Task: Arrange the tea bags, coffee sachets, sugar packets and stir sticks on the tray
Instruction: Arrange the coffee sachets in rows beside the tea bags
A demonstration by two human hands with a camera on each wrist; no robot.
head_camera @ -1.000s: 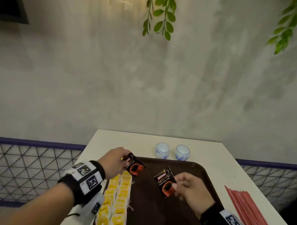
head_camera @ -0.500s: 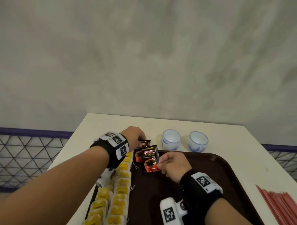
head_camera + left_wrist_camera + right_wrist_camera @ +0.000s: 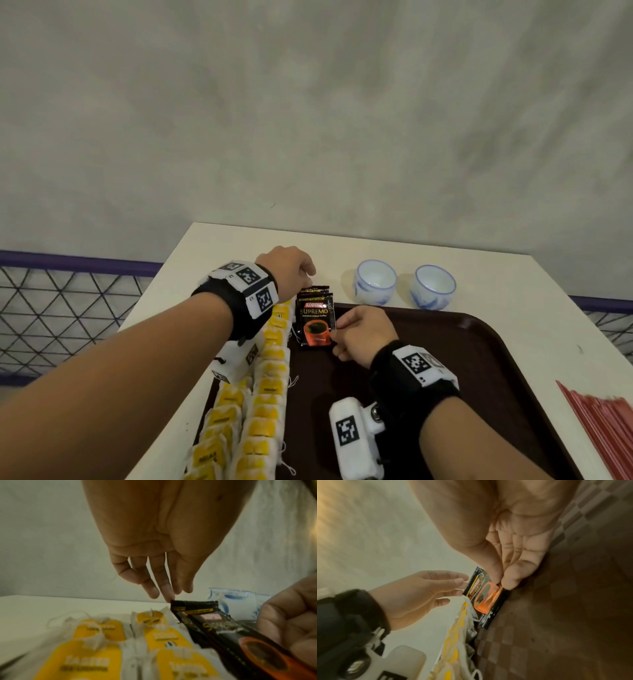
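Observation:
A dark brown tray (image 3: 445, 359) lies on the white table. Two rows of yellow-tagged tea bags (image 3: 267, 387) run along its left edge. At the tray's far left corner lie two black-and-orange coffee sachets, the front one (image 3: 314, 322) overlapping the back one (image 3: 317, 289). My right hand (image 3: 337, 334) pinches the front sachet (image 3: 484, 597) at its right edge between thumb and finger. My left hand (image 3: 301, 274) hovers over the far end with fingers nearly straight. One of its fingertips (image 3: 169, 596) touches a sachet's serrated top edge (image 3: 193, 602).
Two white-and-blue cups (image 3: 375, 286) (image 3: 433, 286) stand on the table (image 3: 531, 325) just beyond the tray. A bundle of red stir sticks (image 3: 603, 435) lies on the table at the right. A mesh fence (image 3: 51, 308) runs past the table's left side.
Both hands carried their sachets to the tray's far left corner. The left hand let go of its sachet there, and the right hand laid its sachet over it. The view tilted down.

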